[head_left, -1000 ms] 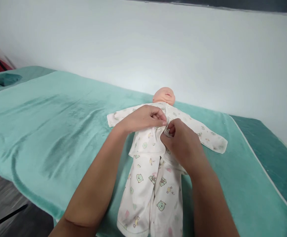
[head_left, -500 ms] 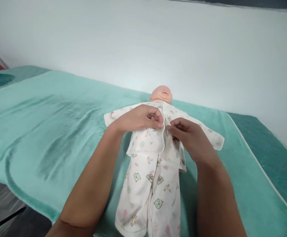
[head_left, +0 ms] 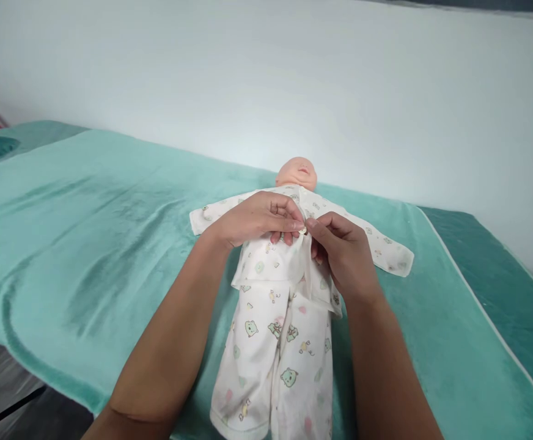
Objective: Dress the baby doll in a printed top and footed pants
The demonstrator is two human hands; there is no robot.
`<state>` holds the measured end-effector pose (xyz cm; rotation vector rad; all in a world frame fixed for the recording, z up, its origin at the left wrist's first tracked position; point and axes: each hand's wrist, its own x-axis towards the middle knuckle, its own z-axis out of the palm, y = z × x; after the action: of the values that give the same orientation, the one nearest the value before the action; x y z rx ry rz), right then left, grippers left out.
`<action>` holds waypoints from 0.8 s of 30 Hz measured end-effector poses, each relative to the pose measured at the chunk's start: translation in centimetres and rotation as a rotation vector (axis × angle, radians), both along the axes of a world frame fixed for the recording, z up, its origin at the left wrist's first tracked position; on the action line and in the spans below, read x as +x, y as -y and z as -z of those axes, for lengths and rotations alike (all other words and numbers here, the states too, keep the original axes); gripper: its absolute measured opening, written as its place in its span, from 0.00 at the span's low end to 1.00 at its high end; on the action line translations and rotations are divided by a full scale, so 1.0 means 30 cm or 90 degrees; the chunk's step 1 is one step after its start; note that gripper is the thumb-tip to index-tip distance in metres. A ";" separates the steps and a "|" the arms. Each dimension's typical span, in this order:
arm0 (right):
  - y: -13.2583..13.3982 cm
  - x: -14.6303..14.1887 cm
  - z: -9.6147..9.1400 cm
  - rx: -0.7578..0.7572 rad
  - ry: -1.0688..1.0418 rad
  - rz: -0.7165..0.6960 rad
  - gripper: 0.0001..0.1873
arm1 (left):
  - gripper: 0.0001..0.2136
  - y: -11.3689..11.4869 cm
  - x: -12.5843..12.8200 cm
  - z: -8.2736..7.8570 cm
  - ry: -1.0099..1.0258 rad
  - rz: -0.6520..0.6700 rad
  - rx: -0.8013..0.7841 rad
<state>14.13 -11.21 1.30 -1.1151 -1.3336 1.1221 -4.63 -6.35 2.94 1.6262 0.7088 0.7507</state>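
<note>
Atop a teal blanket (head_left: 87, 244) along a bare white wall (head_left: 248, 79), the left hand (head_left: 252, 219) and right hand (head_left: 344, 253) each pinch a doll (head_left: 296, 173)'s printed shirt (head_left: 271, 264) tight.

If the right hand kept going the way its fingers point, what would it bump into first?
Most likely the left hand: the right hand points across the doll at its chest, where both pinch the shirt front, nearly touching. Depth is hard to judge.

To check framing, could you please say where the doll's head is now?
In the head view, the doll's head lies right of centre on the teal blanket, beyond the left hand and right hand pinching its top.
</note>
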 end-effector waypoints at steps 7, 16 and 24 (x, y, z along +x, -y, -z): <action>0.001 -0.002 0.002 -0.003 -0.028 -0.006 0.18 | 0.09 0.001 0.006 0.006 0.001 -0.004 -0.008; 0.005 -0.008 0.000 -0.014 -0.042 -0.007 0.17 | 0.10 0.005 -0.001 -0.001 -0.026 0.038 0.000; 0.002 -0.009 0.008 -0.007 -0.028 -0.011 0.17 | 0.06 0.011 0.007 -0.009 -0.067 0.030 0.004</action>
<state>13.88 -11.27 1.07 -1.0833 -1.3064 1.1620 -4.40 -6.68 3.21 1.6924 0.7406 0.6373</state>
